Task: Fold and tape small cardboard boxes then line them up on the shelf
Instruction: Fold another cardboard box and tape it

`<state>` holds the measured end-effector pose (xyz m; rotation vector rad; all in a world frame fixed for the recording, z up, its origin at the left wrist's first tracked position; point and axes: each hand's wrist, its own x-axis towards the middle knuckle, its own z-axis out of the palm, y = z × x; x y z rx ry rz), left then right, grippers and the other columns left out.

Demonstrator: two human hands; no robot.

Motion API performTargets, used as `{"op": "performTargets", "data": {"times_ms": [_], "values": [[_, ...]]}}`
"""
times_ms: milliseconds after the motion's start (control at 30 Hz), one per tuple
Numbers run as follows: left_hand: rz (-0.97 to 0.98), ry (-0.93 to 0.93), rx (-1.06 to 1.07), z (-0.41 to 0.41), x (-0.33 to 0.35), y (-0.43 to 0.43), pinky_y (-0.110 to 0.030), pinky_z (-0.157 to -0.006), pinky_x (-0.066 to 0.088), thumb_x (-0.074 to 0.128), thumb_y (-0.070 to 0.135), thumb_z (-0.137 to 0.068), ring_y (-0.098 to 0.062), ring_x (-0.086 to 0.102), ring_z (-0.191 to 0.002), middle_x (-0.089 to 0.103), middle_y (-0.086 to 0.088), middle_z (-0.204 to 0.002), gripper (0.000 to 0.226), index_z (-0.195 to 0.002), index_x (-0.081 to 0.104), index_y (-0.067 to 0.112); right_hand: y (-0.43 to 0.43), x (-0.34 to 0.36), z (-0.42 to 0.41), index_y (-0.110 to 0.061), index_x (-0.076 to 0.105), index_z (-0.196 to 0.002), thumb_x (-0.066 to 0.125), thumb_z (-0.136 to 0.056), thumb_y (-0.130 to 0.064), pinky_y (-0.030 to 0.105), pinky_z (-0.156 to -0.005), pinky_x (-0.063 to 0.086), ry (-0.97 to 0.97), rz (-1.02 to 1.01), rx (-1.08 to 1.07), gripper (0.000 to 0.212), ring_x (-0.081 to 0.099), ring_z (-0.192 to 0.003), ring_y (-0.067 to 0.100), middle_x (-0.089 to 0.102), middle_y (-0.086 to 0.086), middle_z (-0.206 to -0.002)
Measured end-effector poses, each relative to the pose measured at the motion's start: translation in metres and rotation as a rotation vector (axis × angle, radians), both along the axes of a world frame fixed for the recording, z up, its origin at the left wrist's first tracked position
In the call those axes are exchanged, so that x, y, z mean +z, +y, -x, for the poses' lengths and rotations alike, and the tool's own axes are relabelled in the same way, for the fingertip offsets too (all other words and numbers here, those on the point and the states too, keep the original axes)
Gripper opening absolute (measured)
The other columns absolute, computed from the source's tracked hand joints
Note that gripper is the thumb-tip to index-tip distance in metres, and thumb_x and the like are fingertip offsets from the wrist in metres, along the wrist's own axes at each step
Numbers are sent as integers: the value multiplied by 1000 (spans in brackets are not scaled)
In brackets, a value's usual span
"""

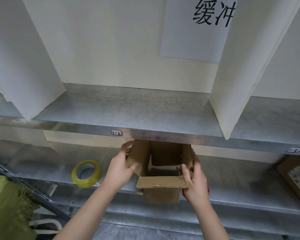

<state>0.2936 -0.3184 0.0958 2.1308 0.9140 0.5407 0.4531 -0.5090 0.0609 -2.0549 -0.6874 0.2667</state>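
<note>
Left hand: the left hand (122, 168) is closed on the left flap of the small brown cardboard box (160, 172), thumb on the inside, fingers wrapped round the outside.
Right hand: the right hand (195, 179) is closed on the right flap, thumb inside near the corner.
Box: it sits on the lower grey metal shelf (241, 181), right at the front edge, between both hands. Its top is open and all four flaps stand up or lean out. The front flap leans toward the person.
Step now: it looks like the flaps are being folded shut.
How to do it well: I think the two short flaps should go down first, then the two long ones, so the edges meet in the middle. Press flat, and keep one hand on top while the other gets the tape.
Tape: a round roll of yellowish clear tape (85, 173) stands tilted on the same shelf, near the left hand.
Red thing: something red (184, 194) peeks out beside the right hand. I cannot tell what it is.
Upper shelf: a grey metal shelf (128, 108) above has white divider boards (232, 84) and small number labels on its edge.
Wall: a white paper sign with black writing (197, 32) hangs at the back.
Far right: another flat brown box (296, 177) lies on the lower shelf.
</note>
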Motion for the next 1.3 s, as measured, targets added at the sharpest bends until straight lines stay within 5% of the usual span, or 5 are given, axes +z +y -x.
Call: {"op": "performTargets", "data": {"times_ms": [233,567,700,1033,1300], "values": [[494,107,-239,-3,1,2,-37,-118,20,36,97,-58,-16,23,-145,21,9,-157,110,-149,20,39,-11,-7,-7,-57,13,-140,35,-93,-51,6,-109,18,219,-119,291,52,16,-145,-2,16,-39,-146],[282,-51,-246,15,-15,-7,-28,-111,33,59,44,-91,9,33,-130,29,30,-145,65,-141,19,57,-16,-3,13,-79,17,-127,50,-67,-88,27,-110,34,422,-145,371,69,22,-138,-5,20,-56,-134],[136,-16,-282,25,-17,-6,-6,-89,41,52,20,-98,11,50,-115,51,28,-129,60,-131,31,66,-16,-6,14,-82,8,-123,59,-77,-72,43,-117,29,384,-136,281,70,20,-140,2,13,-44,-140],[47,60,-203,14,-27,-23,-23,-103,37,53,36,-97,3,42,-121,36,23,-133,74,-136,-1,67,3,8,16,-70,-1,-132,65,-91,-35,44,-112,36,229,-92,27,85,31,-143,24,29,-2,-156],[112,-9,-208,18,-34,-24,-35,-114,34,59,17,-90,1,23,-141,21,23,-153,83,-140,9,59,-14,-7,20,-74,8,-133,55,-94,-4,18,-112,20,105,-18,265,93,18,-129,-27,16,-57,-133]]}}
